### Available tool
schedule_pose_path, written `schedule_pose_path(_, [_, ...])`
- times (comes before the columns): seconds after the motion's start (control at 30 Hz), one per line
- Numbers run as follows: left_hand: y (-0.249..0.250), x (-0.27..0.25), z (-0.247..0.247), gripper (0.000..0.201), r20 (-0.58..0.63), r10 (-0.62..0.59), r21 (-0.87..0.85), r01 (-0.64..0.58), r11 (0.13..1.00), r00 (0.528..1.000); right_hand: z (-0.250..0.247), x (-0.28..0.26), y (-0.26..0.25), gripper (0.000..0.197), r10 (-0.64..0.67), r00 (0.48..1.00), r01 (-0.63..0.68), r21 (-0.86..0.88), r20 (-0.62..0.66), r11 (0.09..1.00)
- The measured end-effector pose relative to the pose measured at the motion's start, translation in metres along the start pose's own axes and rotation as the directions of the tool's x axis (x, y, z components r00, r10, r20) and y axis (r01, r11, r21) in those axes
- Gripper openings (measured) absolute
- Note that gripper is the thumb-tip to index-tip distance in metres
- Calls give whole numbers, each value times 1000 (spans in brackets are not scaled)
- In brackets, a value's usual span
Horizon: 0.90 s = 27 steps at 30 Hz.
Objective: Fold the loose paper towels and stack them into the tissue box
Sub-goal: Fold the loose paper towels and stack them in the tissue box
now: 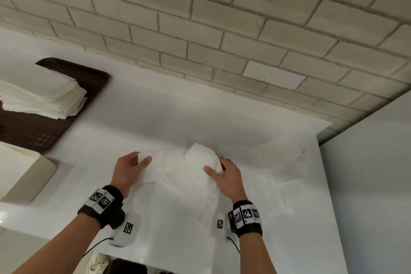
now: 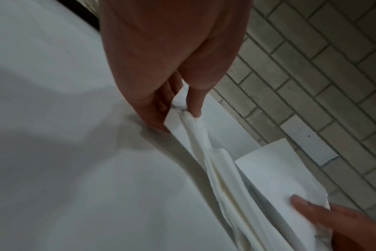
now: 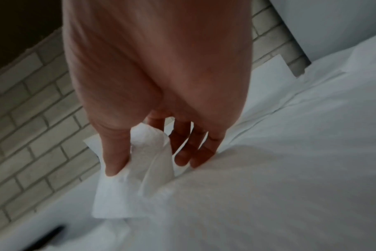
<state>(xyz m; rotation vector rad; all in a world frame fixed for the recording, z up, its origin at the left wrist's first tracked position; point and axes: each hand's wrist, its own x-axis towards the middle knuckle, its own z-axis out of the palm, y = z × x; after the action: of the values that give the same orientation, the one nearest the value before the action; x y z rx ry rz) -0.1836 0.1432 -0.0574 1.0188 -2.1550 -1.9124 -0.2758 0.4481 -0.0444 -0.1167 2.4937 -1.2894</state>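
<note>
A white paper towel [image 1: 178, 162] hangs crumpled between my two hands above the white counter [image 1: 144, 118]. My left hand [image 1: 142, 158] pinches its left end between thumb and fingers, shown close in the left wrist view as the left hand [image 2: 178, 117] on the bunched paper towel [image 2: 215, 166]. My right hand [image 1: 215, 167] pinches the right end; in the right wrist view the right hand [image 3: 137, 156] holds a corner of the paper towel [image 3: 127, 195] with its other fingers spread. Loose towels [image 1: 278, 158] lie underneath and to the right. The beige tissue box [image 1: 26, 173] stands at the left edge.
A dark brown tray [image 1: 33, 135] at the back left carries a stack of folded towels [image 1: 44, 93]. A brick-tiled wall [image 1: 222, 18] runs behind the counter, and a plain wall [image 1: 373, 162] closes it on the right. The counter's front edge lies just below my wrists.
</note>
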Motion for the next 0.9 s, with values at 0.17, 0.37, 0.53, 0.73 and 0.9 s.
schedule_pose_path(0.17, [-2, -7, 5, 28, -164, 215, 332, -151, 931, 963, -10, -9, -29, 22, -15, 999, 28, 268, -50, 963])
schedule_pose_path(0.37, [36, -52, 30, 35, 270, 219, -12, -224, 975, 938, -7, -21, -67, 12, -147, 989, 117, 444, 34, 889])
schedule_pose_path(0.53, [64, -71, 49, 30, 225, 158, -321, -80, 944, 961, 20, -39, -82, 45, -125, 977, 31, 460, 174, 887])
schedule_pose_path(0.73, [45, -53, 18, 19, -85, 87, -346, -112, 931, 993, 35, -27, -57, 34, 14, 997, -14, 0, -76, 1000])
schedule_pose_path(0.9, [22, -36, -25, 13, -281, 92, -232, -161, 959, 955, 56, -14, -30, 80, 25, 995, 34, -557, 98, 830])
